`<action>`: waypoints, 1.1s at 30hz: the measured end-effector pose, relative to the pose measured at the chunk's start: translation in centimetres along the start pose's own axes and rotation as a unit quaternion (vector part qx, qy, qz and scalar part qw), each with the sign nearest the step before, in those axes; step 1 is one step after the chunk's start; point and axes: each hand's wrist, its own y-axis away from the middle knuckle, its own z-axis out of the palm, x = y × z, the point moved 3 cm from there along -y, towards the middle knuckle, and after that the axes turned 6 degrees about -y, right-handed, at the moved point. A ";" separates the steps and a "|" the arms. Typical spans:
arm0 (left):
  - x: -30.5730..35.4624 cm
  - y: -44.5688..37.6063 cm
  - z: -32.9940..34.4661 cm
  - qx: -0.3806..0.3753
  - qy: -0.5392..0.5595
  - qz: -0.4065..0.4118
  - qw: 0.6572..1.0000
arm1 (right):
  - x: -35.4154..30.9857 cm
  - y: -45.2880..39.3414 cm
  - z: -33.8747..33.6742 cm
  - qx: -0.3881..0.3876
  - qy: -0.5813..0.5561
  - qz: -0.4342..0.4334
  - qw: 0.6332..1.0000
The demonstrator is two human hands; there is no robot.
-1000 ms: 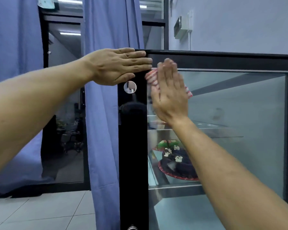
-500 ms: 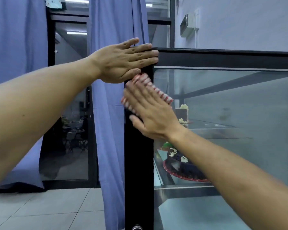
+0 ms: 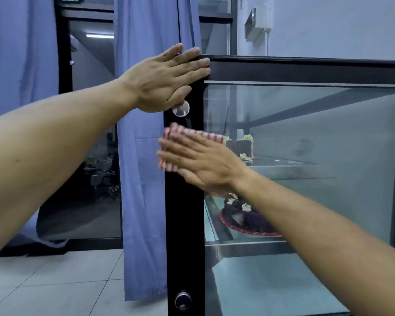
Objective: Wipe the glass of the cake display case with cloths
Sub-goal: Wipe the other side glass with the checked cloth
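A blue curtain [image 3: 144,156] hangs just left of the cake display case [image 3: 306,71], its edge running down behind the case's black corner post [image 3: 184,224]. A round silver knob [image 3: 180,108] sits high on that post and a dark round lock [image 3: 182,300] sits near its foot. Behind the glass [image 3: 328,133], a dark cake on a red plate [image 3: 249,222] rests on the lower shelf, partly hidden by the right forearm, and a slice of cake [image 3: 243,145] stands on the upper shelf just past the right wrist.

The left hand [image 3: 167,80] lies flat with straight fingers against the top corner of the case, holding nothing. The right hand [image 3: 198,163] presses a red-and-white striped cloth [image 3: 187,135] flat against the post and the left edge of the glass — fingers straight, cloth trapped under the palm and showing above and left of the fingertips.

Half a second ago the right hand and cloth sat higher, close under the left hand; now they are lower on the post, below the silver knob, which the hand covered before. A second ago the cloth was on the glass near the top rail. The left hand has kept its place on the corner.

The floor [image 3: 55,281] is pale tile. Beyond the curtain a dark-framed glass partition [image 3: 89,133] shows a dim room with a ceiling light, and a grey wall [image 3: 328,26] carries a small box — its kind cannot be told.
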 end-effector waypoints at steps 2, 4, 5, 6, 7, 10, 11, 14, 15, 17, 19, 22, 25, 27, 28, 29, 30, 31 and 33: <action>0.3 -0.1 -0.1 -0.014 0.022 -0.001 1.000 | 5.5 -0.8 -2.4 0.069 0.017 0.188 0.980; 0.3 0.0 0.0 -0.030 0.042 -0.001 0.999 | 6.7 -0.4 -3.4 0.114 0.001 0.304 0.946; 0.3 0.0 0.1 -0.032 0.046 -0.001 0.998 | 4.8 -0.3 -2.6 0.107 -0.004 0.289 0.951; 0.2 0.1 0.1 -0.032 0.046 -0.002 0.998 | 1.7 0.0 -1.1 0.069 -0.008 0.218 0.973; 0.3 0.1 0.2 -0.030 0.045 -0.005 0.999 | -2.3 0.7 0.7 0.009 -0.010 0.106 0.994; 0.8 0.2 0.4 -0.029 0.051 -0.029 0.998 | -7.8 3.0 3.1 -0.071 -0.001 -0.112 0.991; 1.1 0.3 0.5 -0.029 0.061 -0.044 0.997 | -6.3 2.8 2.8 -0.059 0.002 -0.110 0.992; 2.4 0.3 0.5 -0.024 0.129 -0.108 0.986 | 3.0 1.0 -0.7 0.066 0.053 0.096 0.992; 3.0 0.3 0.4 -0.021 0.156 -0.133 0.979 | 6.3 1.3 -2.2 0.111 0.068 0.201 0.971; 4.4 0.0 0.2 -0.013 0.201 -0.186 0.962 | 9.7 2.9 -4.0 0.188 0.034 0.397 0.898; 5.8 -0.4 0.3 -0.001 0.226 -0.237 0.945 | 6.2 3.1 -2.9 0.232 0.002 0.494 0.838; 6.9 -0.7 0.6 0.015 0.249 -0.284 0.926 | -5.0 1.0 1.0 0.148 -0.038 0.308 0.939; 6.7 -0.5 0.9 0.013 0.287 -0.292 0.912 | -2.1 1.5 0.6 0.130 -0.020 0.185 0.974; 6.4 -0.4 1.2 0.000 0.293 -0.289 0.912 | 5.0 2.6 -1.9 0.145 -0.007 0.253 0.957; 6.5 -0.4 1.3 -0.003 0.284 -0.292 0.913 | 8.7 3.9 -2.8 0.157 0.005 0.314 0.936; 6.7 -0.4 1.5 0.000 0.272 -0.297 0.915 | 11.7 5.9 -3.7 0.175 0.019 0.388 0.905; 7.1 -0.5 1.6 0.008 0.258 -0.304 0.917 | 13.4 8.6 -4.3 0.204 0.027 0.464 0.861; 7.6 -0.7 1.6 0.018 0.244 -0.317 0.916 | 13.7 11.5 -4.4 0.243 0.023 0.542 0.804; 8.7 -0.8 1.8 0.041 0.219 -0.362 0.905 | 9.1 14.4 -2.9 0.305 -0.004 0.677 0.670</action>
